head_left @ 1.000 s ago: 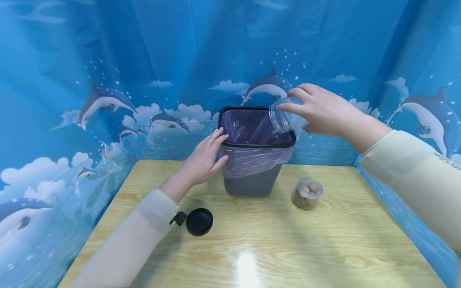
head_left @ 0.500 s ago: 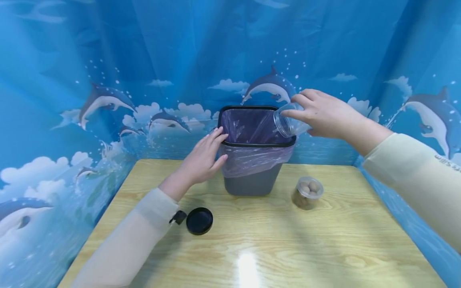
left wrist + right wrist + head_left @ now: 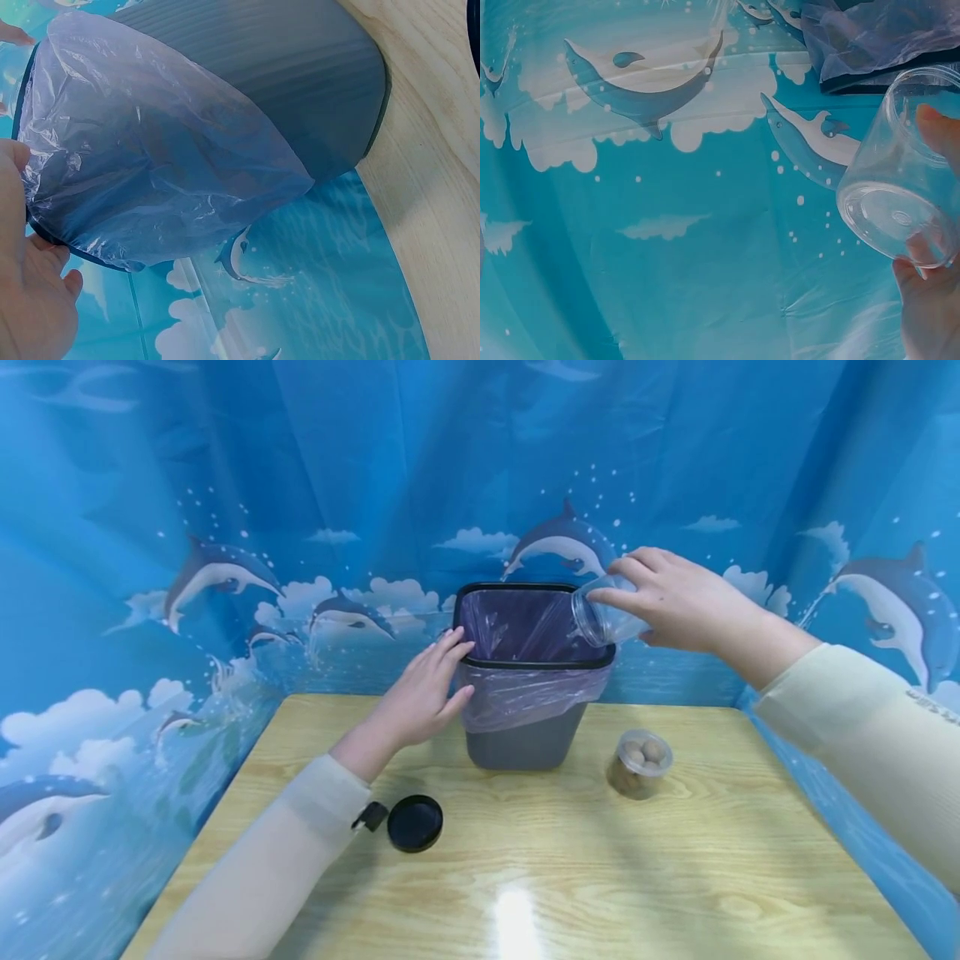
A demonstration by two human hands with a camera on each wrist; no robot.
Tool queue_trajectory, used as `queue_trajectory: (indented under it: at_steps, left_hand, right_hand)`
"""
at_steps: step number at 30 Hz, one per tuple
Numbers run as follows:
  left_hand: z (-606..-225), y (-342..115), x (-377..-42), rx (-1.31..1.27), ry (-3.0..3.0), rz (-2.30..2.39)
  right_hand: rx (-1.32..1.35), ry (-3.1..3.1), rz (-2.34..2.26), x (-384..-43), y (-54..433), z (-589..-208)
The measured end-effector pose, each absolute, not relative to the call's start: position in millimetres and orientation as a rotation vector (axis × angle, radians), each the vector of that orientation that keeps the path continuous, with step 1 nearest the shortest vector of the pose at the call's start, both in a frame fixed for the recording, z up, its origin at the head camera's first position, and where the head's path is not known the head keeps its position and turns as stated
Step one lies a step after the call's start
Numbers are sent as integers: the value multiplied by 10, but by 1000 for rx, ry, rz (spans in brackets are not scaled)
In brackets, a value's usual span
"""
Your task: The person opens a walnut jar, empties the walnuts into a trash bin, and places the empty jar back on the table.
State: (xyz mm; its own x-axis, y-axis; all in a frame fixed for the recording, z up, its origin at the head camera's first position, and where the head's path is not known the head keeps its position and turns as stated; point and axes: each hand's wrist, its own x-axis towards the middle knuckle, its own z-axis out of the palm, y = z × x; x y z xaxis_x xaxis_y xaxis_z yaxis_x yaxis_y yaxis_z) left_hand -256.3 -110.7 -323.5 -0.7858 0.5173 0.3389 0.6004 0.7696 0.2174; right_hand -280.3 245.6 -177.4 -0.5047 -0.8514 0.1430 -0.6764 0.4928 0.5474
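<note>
A grey trash bin [image 3: 521, 747] with a black rim and a pale purple bin liner [image 3: 525, 702] folded over it stands at the back of the table. My left hand [image 3: 420, 693] rests against the rim's left side, fingers mostly straight. In the left wrist view, fingertips [image 3: 52, 251] touch the rim. My right hand [image 3: 667, 602] grips a clear plastic jar [image 3: 611, 614] tipped over the bin's right rim, its mouth toward the bin. The right wrist view shows the see-through jar [image 3: 900, 199] with nothing visible inside. The bin's bottom is hidden.
A lidded clear tub [image 3: 640, 764] of round brown items stands right of the bin. A round black lid [image 3: 416, 822] lies at front left near the left wrist's small black device [image 3: 371, 816]. A blue dolphin curtain [image 3: 337, 485] surrounds the wooden table [image 3: 675, 877].
My right hand has moved the jar slightly right and down, near the bin's right rim. The left hand, bin, tub and black lid stay in place.
</note>
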Motion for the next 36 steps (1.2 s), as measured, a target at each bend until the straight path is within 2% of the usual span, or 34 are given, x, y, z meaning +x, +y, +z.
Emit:
queue_trajectory:
  at_steps: [16,36]
  left_hand:
    - [-3242,-1113,-2575,-872,-2703,-446]
    - [-3242,-1110,-2577,-876,-2697,-450]
  right_hand:
    - [1282,-2273,-477,-2702,2497,-1736]
    - [1331,-2054,-264,-2493,2601,-1926]
